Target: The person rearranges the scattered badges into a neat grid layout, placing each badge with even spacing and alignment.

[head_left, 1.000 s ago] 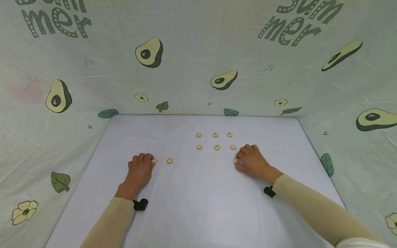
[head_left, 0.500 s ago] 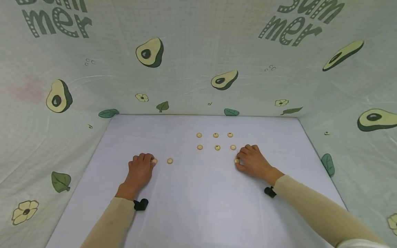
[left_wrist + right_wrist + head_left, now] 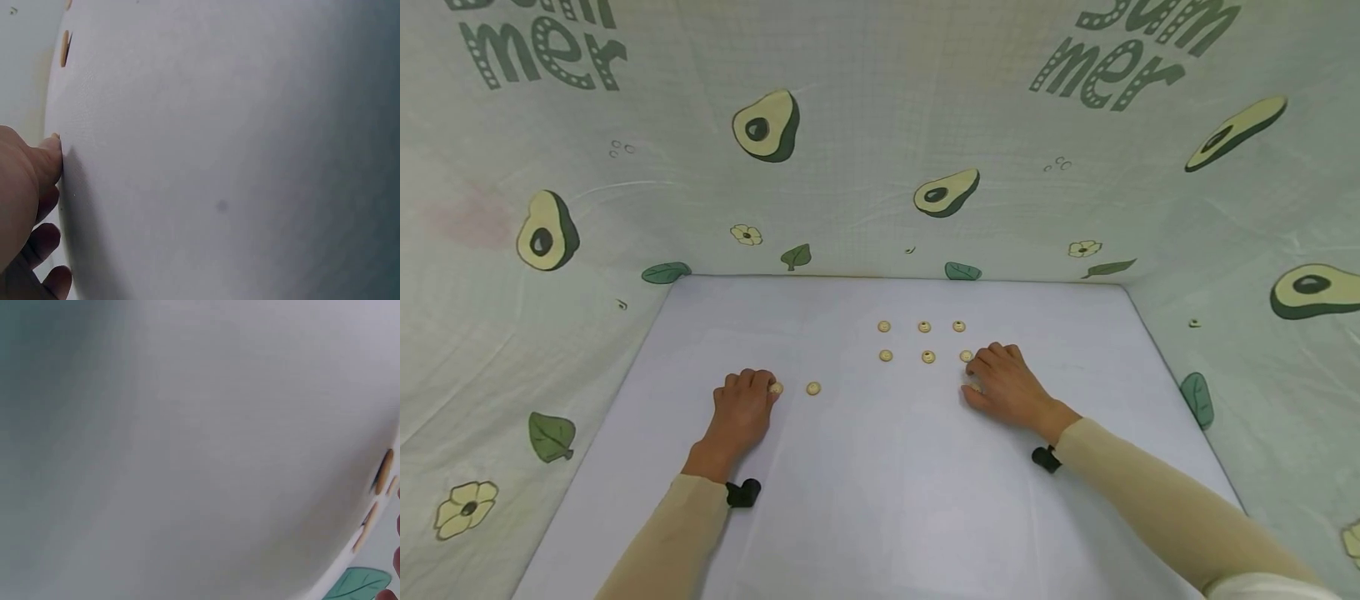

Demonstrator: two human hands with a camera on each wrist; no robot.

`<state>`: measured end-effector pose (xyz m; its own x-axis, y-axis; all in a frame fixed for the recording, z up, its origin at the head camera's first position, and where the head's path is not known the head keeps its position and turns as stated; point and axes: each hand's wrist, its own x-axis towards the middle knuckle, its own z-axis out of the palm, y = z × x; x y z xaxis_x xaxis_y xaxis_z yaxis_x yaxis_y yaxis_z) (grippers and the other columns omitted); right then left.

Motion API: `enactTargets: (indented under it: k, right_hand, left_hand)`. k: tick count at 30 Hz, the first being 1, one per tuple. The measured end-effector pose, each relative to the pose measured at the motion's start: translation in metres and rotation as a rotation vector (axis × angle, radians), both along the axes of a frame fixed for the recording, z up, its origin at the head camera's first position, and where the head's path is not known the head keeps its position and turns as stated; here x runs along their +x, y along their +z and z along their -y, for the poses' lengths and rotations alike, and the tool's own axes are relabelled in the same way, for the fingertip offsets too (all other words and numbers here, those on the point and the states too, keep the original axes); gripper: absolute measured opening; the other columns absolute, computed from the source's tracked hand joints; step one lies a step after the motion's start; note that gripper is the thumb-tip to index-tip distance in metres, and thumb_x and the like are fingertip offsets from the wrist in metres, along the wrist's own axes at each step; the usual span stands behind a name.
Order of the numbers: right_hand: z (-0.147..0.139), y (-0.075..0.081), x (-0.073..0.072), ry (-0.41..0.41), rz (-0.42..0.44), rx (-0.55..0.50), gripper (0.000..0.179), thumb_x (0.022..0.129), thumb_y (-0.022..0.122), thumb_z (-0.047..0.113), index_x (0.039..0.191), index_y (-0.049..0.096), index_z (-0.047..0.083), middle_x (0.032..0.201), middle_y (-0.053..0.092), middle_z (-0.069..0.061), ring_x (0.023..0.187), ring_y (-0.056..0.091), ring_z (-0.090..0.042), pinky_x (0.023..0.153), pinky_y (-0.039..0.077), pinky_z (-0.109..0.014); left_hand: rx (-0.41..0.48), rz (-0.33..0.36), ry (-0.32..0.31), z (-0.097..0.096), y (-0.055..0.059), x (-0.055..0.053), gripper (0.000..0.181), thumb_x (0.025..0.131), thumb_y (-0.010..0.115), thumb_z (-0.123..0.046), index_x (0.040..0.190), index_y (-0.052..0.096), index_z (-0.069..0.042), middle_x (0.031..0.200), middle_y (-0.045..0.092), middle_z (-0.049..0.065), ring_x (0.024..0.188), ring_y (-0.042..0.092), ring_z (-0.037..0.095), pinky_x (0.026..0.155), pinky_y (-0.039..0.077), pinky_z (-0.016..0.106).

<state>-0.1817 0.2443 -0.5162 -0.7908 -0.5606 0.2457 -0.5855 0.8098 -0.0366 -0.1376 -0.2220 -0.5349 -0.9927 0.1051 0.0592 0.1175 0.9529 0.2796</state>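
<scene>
Small round wooden-looking buttons lie on the white table. At the left, my left hand [image 3: 741,410] pinches one button [image 3: 777,388] at its edge against the tabletop. A second button [image 3: 813,388] lies just to its right, untouched. My right hand [image 3: 1011,392] hovers over another button [image 3: 975,387], thumb and fingers parted around it; the hand partly hides it. Just beyond those fingers is a further button [image 3: 966,356]. In the left wrist view, the left thumb [image 3: 47,159] presses at the table surface. Only bits of right fingertips [image 3: 397,559] show in the right wrist view.
Two rows of buttons, including one button [image 3: 886,355] in the nearer row and another [image 3: 883,327] in the farther, lie right of centre. Cloth walls [image 3: 850,150] with avocado prints stand behind and beside the white tabletop [image 3: 880,483].
My right thumb and fingers have spread apart from the button they pinched, and that hand has shifted slightly. The button stays on the table. My left hand keeps its pinch.
</scene>
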Motion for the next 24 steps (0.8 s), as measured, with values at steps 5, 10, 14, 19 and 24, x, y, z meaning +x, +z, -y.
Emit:
enactTargets:
  k: [5, 10, 14, 19, 24]
  right_hand:
    - [0.027, 0.007, -0.01, 0.022, 0.007, -0.028, 0.023, 0.096, 0.072, 0.03, 0.104, 0.074, 0.009, 0.104, 0.068, -0.005, 0.099, 0.054, -0.025, 0.093, 0.04, -0.048]
    - [0.065, 0.011, -0.019, 0.057, -0.002, -0.022, 0.025, 0.099, 0.069, 0.031, 0.107, 0.075, 0.009, 0.104, 0.068, -0.006, 0.1, 0.054, -0.026, 0.093, 0.041, -0.048]
    - [0.101, 0.013, -0.026, 0.097, -0.011, -0.01, 0.025, 0.101, 0.068, 0.033, 0.109, 0.075, 0.011, 0.105, 0.068, -0.004, 0.101, 0.055, -0.025, 0.094, 0.041, -0.047]
    - [0.144, 0.013, -0.033, 0.143, -0.04, 0.019, 0.025, 0.103, 0.065, 0.036, 0.109, 0.075, 0.013, 0.105, 0.067, -0.002, 0.099, 0.054, -0.023, 0.093, 0.042, -0.044]
    - [0.183, 0.012, -0.033, 0.18, -0.032, 0.056, 0.027, 0.103, 0.066, 0.039, 0.111, 0.075, 0.014, 0.108, 0.068, -0.002, 0.1, 0.054, -0.022, 0.092, 0.043, -0.042]
  left_hand:
    - [-0.023, -0.004, -0.011, 0.001, -0.002, 0.0, 0.022, 0.108, 0.063, -0.021, 0.122, 0.06, -0.003, 0.119, 0.062, 0.02, 0.112, 0.053, 0.043, 0.091, 0.042, 0.063]
    - [-0.061, -0.021, -0.041, 0.001, -0.001, 0.0, 0.021, 0.108, 0.062, -0.022, 0.118, 0.06, -0.003, 0.112, 0.061, 0.017, 0.105, 0.052, 0.04, 0.088, 0.042, 0.063]
    - [-0.08, -0.023, -0.046, 0.001, 0.001, 0.0, 0.021, 0.108, 0.061, -0.022, 0.117, 0.059, -0.003, 0.108, 0.059, 0.017, 0.102, 0.05, 0.038, 0.087, 0.042, 0.062]
    - [-0.075, -0.014, -0.038, 0.0, 0.001, -0.001, 0.022, 0.109, 0.06, -0.022, 0.119, 0.059, -0.003, 0.11, 0.059, 0.017, 0.104, 0.05, 0.039, 0.088, 0.042, 0.062]
    - [-0.072, -0.003, -0.028, -0.002, 0.004, -0.001, 0.021, 0.108, 0.061, -0.02, 0.119, 0.058, -0.002, 0.111, 0.059, 0.018, 0.106, 0.05, 0.04, 0.089, 0.041, 0.063]
